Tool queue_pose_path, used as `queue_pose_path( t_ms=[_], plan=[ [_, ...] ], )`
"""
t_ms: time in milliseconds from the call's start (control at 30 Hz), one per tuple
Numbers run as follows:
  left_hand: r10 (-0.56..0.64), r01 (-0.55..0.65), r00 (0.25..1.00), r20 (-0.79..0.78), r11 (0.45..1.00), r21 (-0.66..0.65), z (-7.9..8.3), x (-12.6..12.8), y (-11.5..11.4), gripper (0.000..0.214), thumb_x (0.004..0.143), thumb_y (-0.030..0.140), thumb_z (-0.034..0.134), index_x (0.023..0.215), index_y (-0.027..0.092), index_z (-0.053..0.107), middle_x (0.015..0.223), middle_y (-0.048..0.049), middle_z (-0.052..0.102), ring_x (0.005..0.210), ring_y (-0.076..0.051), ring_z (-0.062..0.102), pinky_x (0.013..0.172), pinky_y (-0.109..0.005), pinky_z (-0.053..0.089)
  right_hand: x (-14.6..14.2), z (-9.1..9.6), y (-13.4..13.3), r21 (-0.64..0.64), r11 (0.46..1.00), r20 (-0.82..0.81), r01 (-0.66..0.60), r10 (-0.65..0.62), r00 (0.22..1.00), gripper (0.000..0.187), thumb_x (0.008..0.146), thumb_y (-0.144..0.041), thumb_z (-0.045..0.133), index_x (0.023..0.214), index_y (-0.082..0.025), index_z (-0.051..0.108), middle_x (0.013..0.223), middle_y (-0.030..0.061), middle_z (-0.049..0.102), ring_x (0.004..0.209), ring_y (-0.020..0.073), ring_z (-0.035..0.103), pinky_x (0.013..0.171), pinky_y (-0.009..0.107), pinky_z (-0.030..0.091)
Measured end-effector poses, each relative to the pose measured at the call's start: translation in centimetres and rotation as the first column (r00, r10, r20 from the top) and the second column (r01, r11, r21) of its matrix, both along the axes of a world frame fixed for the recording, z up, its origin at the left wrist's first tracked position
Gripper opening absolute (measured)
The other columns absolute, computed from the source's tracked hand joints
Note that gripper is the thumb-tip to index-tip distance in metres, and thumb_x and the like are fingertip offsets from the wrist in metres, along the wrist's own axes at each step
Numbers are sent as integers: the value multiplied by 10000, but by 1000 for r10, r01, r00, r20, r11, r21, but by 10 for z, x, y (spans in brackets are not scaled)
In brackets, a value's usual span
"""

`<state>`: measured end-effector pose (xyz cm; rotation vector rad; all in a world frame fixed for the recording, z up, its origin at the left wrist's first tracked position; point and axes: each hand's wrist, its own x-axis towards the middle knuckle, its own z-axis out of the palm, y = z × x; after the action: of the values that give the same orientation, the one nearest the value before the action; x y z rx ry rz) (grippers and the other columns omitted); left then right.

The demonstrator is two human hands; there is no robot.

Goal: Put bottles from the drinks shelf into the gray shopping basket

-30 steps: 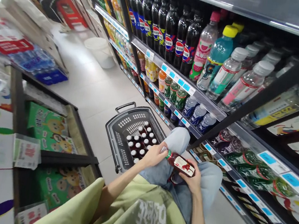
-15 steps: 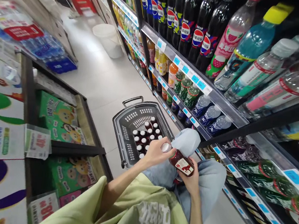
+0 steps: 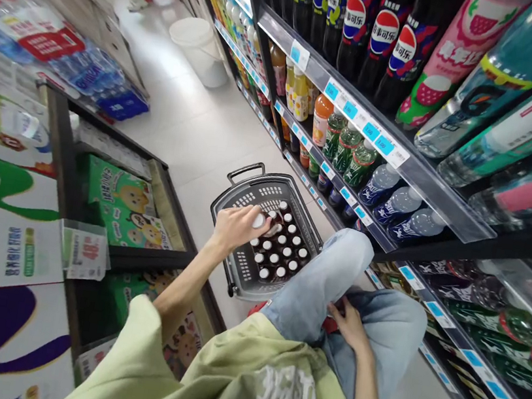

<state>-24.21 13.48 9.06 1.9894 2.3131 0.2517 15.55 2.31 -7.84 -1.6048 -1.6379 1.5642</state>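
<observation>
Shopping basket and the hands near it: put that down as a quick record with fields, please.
Left hand: over the basket, gripping a bottle, white cap showing, body mostly hidden
Right hand: at the jeans, between the knees
Basket: dark grey, on the floor
Inside: dark bottles, upright, white caps
Right side: drinks shelf
Farther along floor: white bucket

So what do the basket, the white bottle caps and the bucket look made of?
Basket: probably plastic, dark and fairly matte, judging by its moulded slots.
Caps: smooth and white; plastic or coated metal, too small to tell.
Bucket: most likely plastic, pale and slightly translucent, since its wall looks cloudy.
</observation>
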Motion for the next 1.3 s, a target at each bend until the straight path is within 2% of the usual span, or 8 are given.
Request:
queue_pose_path(
  t_ms=[167,267,367,567,733,1000,1167,1300],
  plan=[
    [-48,3,987,-156,959,-282,-69,-63,60,434,1030,555,531,1145,164,681,1140,-166,762,1063,-352,728,851,-376,488,-3,8,4,-61,998,-15,29,-30,999,502,885,-675,690,1083,-219,754,980,112,834,927,329,793,849,421,611],
    [-34,-31,985,-169,928,-370,-102,-89,83,441,1025,529,579,1267,166,645,1262,-169,741,1121,-340,714,899,-368,488,-5,12,9,-137,989,-59,51,-59,997,530,838,-670,728,1113,-217,752,999,114,834,905,322,795,831,416,623],
    [4,-64,989,-145,909,-411,-129,-101,97,440,1024,511,596,1299,169,629,1290,-162,732,1141,-327,705,913,-355,493,-6,13,14,-188,979,-62,84,-98,993,544,778,-633,784,1121,-212,752,993,109,833,912,322,789,841,426,623],
    [72,-120,990,-120,879,-461,-180,-103,120,394,1016,422,613,1315,165,614,1327,-185,701,1168,-348,704,900,-360,513,-7,8,18,-256,956,-60,143,-163,985,564,706,-575,851,1106,-186,763,991,113,826,888,307,771,800,408,618],
    [168,-203,979,-115,855,-478,-213,-103,133,414,1036,420,582,1336,136,591,1330,-212,698,1190,-342,697,926,-361,526,-9,8,22,-353,918,-100,182,-230,968,585,651,-495,898,1139,-198,769,1005,109,824,898,311,772,833,425,635],
    [106,-112,993,-44,822,-558,-258,-81,151,393,977,248,636,1350,124,620,1269,-208,736,1140,-308,721,914,-336,542,-12,5,28,-413,880,-66,233,-284,957,554,572,-348,905,1088,-187,788,1028,108,822,929,337,755,875,464,616],
    [102,-105,994,-39,794,-599,-278,-73,160,397,1005,218,546,1378,103,616,1247,-244,737,1109,-334,744,884,-366,562,-13,4,31,-416,867,-55,274,-324,944,579,510,-290,917,1070,-191,810,1045,116,823,986,371,752,914,494,602],
    [93,-88,995,-24,785,-613,-285,-74,165,364,1012,229,523,1320,84,650,1082,-260,766,1002,-365,767,834,-404,572,-16,9,36,-449,851,-75,273,-341,937,576,522,-274,906,1085,-196,812,1050,108,825,1020,375,756,957,502,600]
  ],
)
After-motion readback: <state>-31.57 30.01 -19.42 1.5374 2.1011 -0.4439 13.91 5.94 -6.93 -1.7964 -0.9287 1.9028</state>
